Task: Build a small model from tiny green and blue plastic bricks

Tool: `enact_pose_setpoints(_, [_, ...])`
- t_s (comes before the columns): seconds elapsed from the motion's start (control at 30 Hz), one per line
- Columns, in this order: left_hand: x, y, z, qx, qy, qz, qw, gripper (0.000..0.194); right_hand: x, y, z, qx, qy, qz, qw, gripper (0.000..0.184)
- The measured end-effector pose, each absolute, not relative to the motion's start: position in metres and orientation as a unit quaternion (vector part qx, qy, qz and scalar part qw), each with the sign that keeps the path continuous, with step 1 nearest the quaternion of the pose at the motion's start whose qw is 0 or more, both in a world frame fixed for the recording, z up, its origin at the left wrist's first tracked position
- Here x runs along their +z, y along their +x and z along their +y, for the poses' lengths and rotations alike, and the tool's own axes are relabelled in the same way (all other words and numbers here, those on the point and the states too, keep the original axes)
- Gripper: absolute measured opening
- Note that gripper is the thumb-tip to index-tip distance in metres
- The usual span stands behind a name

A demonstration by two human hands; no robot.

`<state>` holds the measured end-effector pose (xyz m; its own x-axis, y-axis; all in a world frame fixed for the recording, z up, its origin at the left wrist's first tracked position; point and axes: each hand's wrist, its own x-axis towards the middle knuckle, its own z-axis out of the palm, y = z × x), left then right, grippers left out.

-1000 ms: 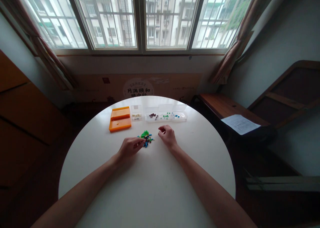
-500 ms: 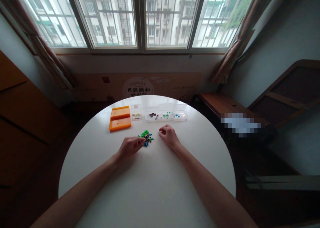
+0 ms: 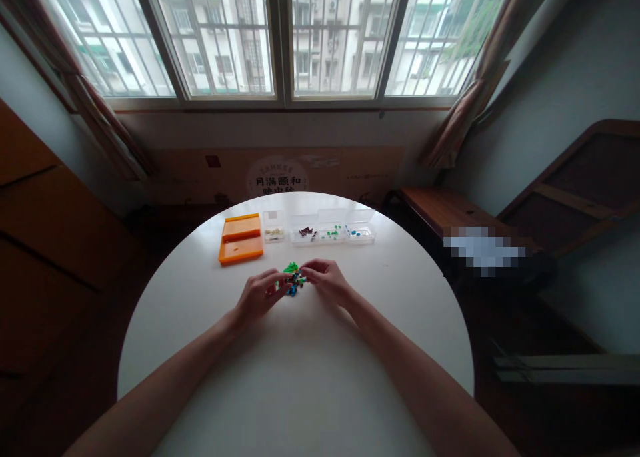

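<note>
A pile (image 3: 293, 286) of small pieces, green, blue, dark and a few pale, lies on the white counter (image 3: 310, 383), between the two hands. The green ones are heaped mostly at its far side, the blue ones mostly at the near side.

The left hand (image 3: 259, 293) is at the pile's left edge, its fingers stretched over the pieces and the thumb below them. Whether its grip has a piece in it, I cannot tell. The right hand (image 3: 325, 278) comes in from the other side, fingers bent and tips at the pile's right edge; its grip is too small and dim to read — loose or pinching a piece, I cannot tell which. The two sets of fingertips are near each other, with part of the pile showing between them.

Beyond the left hand sits an orange tray (image 3: 241, 227) with a ridge across it and a small orange bit in its near half. Just right of it stands a clear box (image 3: 273, 215), lid up, with cream pieces inside. Next comes a row of clear bins (image 3: 325, 242), lids raised — brown pieces in the left one, green in the middle, blue in the right.
</note>
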<state>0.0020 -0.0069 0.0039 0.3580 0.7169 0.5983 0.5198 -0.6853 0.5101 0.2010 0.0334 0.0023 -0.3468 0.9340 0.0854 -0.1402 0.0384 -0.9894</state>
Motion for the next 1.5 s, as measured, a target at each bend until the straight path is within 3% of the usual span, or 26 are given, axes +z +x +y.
enact_pose_setpoints(0.17, [0.007,0.004,-0.01,0.425,0.811,0.38,0.13,0.015,0.005,0.191,0.019,0.681,-0.287,-0.551,0.388,0.03])
enact_pose_setpoints(0.47, [0.005,0.005,-0.009,0.419,0.824,0.364,0.111,0.012,0.007,0.194,0.018,0.662,-0.31,-0.576,0.367,0.034])
enact_pose_setpoints(1.5, [0.006,0.004,-0.007,0.426,0.838,0.328,0.091,0.014,0.006,0.193,0.02,0.674,-0.304,-0.558,0.377,0.034])
